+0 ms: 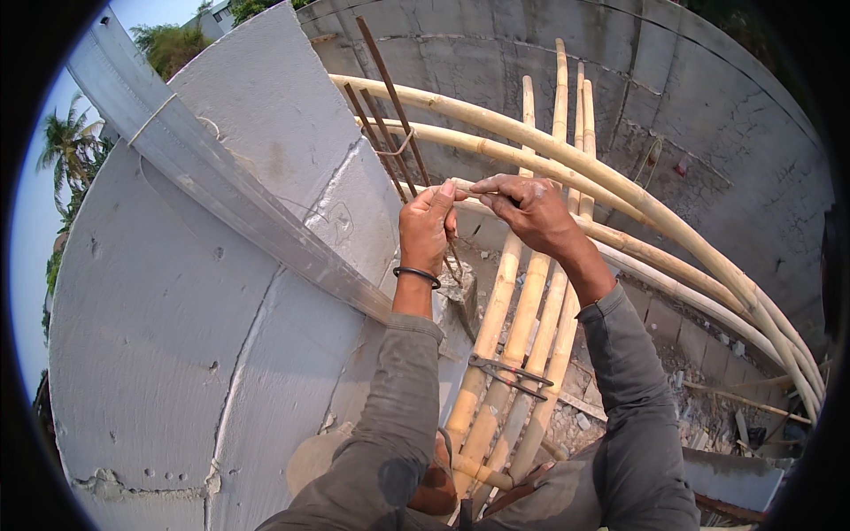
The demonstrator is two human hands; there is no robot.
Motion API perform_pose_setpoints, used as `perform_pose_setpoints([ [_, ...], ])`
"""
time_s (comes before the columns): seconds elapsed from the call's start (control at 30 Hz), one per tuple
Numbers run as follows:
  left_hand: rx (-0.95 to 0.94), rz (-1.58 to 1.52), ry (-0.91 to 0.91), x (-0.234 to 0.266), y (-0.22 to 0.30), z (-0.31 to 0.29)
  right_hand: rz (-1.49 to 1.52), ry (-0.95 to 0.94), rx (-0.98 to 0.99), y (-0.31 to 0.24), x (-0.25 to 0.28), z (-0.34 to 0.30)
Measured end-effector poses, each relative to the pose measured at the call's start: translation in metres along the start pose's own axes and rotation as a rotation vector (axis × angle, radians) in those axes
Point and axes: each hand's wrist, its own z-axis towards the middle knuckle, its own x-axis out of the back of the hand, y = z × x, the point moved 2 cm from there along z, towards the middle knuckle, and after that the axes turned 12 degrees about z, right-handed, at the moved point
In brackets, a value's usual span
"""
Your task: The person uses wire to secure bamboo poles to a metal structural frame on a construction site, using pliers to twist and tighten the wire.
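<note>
A pale grey wall (159,354) fills the left side, bamboo poles (518,332) run to its right, a metal channel (239,212) slants across it and rusty rods (383,80) rise by its edge. The left hand (425,226) and right hand (540,212) nearly meet beside the rods — each pinched shut. Dark pincers (479,362) rest across the poles. Between both hands' fingertips — the thin strand (464,188) they grip.

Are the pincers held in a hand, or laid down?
Laid down: the pincers rest across bamboo poles, with the left hand and right hand away from them.
</note>
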Motion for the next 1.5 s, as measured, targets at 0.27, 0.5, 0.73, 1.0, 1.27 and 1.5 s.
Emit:
perform_pose_setpoints([
  [0.27, -0.032, -0.073, 0.535, -0.002, -0.005, 0.009, -0.101, 0.422, -0.163, 0.02, -0.043, 0.055],
  [0.5, -0.124, 0.233, 0.652, 0.008, -0.015, 0.008, -0.175, 0.337, 0.073, 0.023, -0.073, 0.065],
  [0.73, -0.197, 0.244, 0.743, -0.001, -0.021, 0.008, -0.201, -0.043, 0.047, 0.04, -0.043, 0.11],
  [1.0, 0.131, -0.629, 0.573, 0.007, -0.008, 0.016, -0.033, -0.147, 0.079, 0.054, -0.044, 0.114],
  [1.27, 0.353, -1.101, 0.403, 0.025, -0.018, 0.037, 0.182, -0.089, -0.056, 0.042, -0.047, 0.104],
  [1.5, 0.11, -1.276, 0.016, 0.02, -0.006, 0.031, 0.145, 0.006, -0.301, 0.05, -0.051, 0.095],
])
